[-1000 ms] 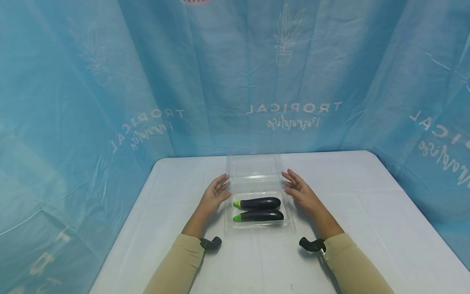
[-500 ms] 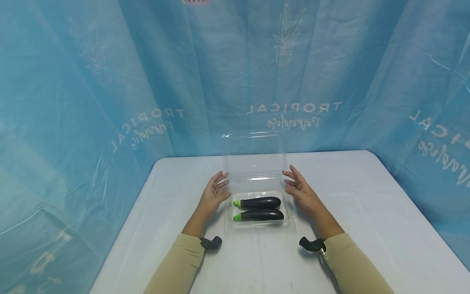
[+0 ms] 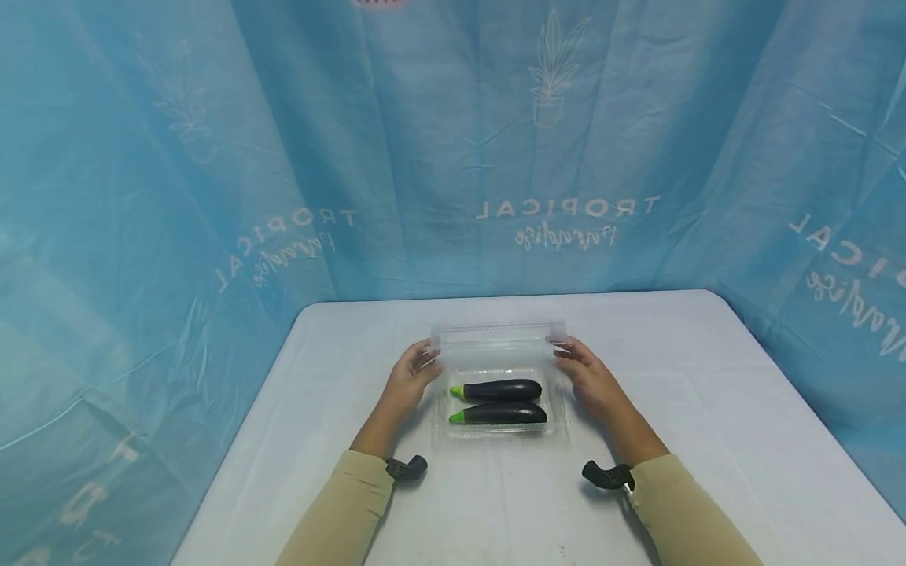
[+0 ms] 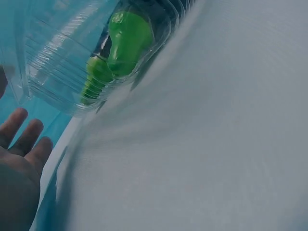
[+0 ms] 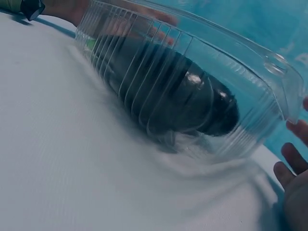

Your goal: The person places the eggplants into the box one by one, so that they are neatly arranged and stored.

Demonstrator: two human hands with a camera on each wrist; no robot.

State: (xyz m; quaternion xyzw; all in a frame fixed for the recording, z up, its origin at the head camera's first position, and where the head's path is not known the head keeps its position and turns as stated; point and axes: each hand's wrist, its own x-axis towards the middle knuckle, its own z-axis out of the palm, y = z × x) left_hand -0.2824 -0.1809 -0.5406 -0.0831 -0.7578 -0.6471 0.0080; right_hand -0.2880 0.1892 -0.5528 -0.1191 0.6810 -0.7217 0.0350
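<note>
Two dark eggplants (image 3: pixel 504 391) with green stem ends lie side by side in a clear plastic clamshell box (image 3: pixel 499 436). Its hinged lid (image 3: pixel 495 334) stands raised at the far side and looks foreshortened in the head view. My left hand (image 3: pixel 410 377) is at the lid's left end, fingers loosely extended; in the left wrist view, three fingertips (image 4: pixel 33 127) show beside the clear plastic. At the right end, my right hand (image 3: pixel 586 373) has fingertips overlapping the lid corner. The right wrist view puts a fingertip (image 5: pixel 294 126) right at the rim's corner.
The box rests on a white-covered table (image 3: pixel 396 511) with rounded far corners. A blue printed curtain (image 3: pixel 425 157) hangs behind it and along both sides. Dark wrist mounts (image 3: pixel 406 469) sit at both sleeve cuffs.
The lid rose from leaning back to upright, then swung toward me and now looks much shorter. Both hands stayed at its ends; the right fingers moved onto the lid corner. The eggplants stayed still.
</note>
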